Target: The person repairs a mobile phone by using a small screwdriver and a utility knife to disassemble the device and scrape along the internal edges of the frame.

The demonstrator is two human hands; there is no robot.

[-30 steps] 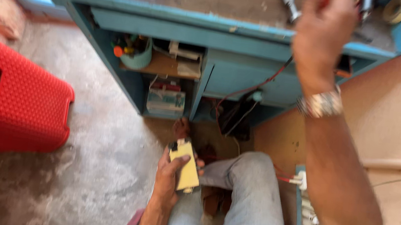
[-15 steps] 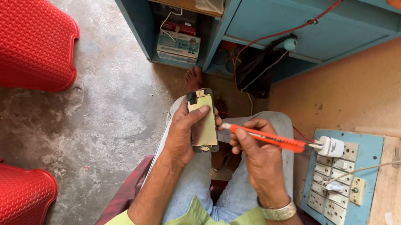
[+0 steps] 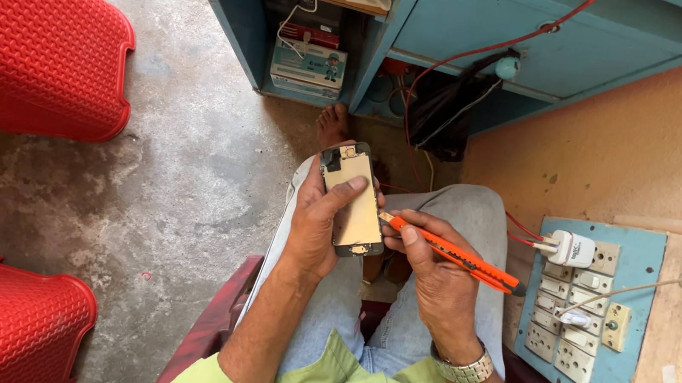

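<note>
Over concrete floor [image 3: 191, 157], orange cutter [image 3: 454, 254] points left at phone panel [image 3: 351, 201].

A: Left hand [image 3: 315, 227]?
B: Gripping phone panel [image 3: 350, 201], back side up, over lap.
A: Right hand [image 3: 435, 271]?
B: Holds orange utility knife [image 3: 449, 253], tip at panel's 3 o'clock edge.

Left hand [image 3: 322, 224]: raised over the lap, fingers curled, thumb laid flat across the front, clasping.
Right hand [image 3: 435, 271]: just right of the left hand, fingers pinched closed, knuckles up.
Forearms: both bare, angled inward over the lap.
</note>
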